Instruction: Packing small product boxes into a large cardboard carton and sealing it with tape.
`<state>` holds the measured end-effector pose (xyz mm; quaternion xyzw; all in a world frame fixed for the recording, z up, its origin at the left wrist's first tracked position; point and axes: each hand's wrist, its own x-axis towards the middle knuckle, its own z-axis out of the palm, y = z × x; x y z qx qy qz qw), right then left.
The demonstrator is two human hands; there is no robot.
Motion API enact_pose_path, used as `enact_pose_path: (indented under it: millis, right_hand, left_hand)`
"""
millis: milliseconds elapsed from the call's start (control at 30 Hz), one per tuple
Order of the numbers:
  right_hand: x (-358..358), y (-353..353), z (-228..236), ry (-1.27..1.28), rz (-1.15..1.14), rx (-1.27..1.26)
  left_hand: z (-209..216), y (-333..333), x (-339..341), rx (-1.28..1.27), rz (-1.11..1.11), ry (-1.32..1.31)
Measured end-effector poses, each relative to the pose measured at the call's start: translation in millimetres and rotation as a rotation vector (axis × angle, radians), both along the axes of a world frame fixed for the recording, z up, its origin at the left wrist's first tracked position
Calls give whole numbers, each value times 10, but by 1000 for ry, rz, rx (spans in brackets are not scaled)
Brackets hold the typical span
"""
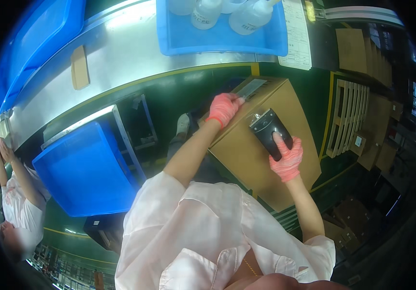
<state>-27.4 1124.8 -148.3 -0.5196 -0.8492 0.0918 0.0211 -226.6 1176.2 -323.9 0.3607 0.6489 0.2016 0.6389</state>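
A large brown cardboard box [246, 145] stands tilted in view in front of me. My left hand [225, 108], in a pink knit glove, is closed at the box's far left edge, its fingertips pinching the near end of a shiny greyish tape strip [253, 89] there. Over the top of the box, my right hand [287, 157], gloved alike, grips a black tape dispenser [270, 131]. The thumb lies on its flat side, and its metal front end points toward the far left edge. The fingers under the dispenser are partly hidden.
A blue tray [222, 47] with white bottles sits on the metal bench [121, 48] beyond the box, beside paper sheets [296, 34]. An empty-looking blue crate [84, 169] is at my left. Another person [21, 198] works far left. A wooden pallet [347, 118] and cartons stand right.
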Motion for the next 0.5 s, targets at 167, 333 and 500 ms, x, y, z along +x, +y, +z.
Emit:
enact_pose_path:
  millis: [167, 333, 500]
  right_hand:
    - [104, -30, -64, 64, 25, 26]
    - [36, 17, -142, 115, 42, 78]
    - [96, -5, -179, 157, 14, 49]
  left_hand:
    - [-165, 6, -254, 358, 76, 265]
    - [-243, -198, -237, 364, 27, -428]
    - [-134, -345, -116, 283, -269, -288]
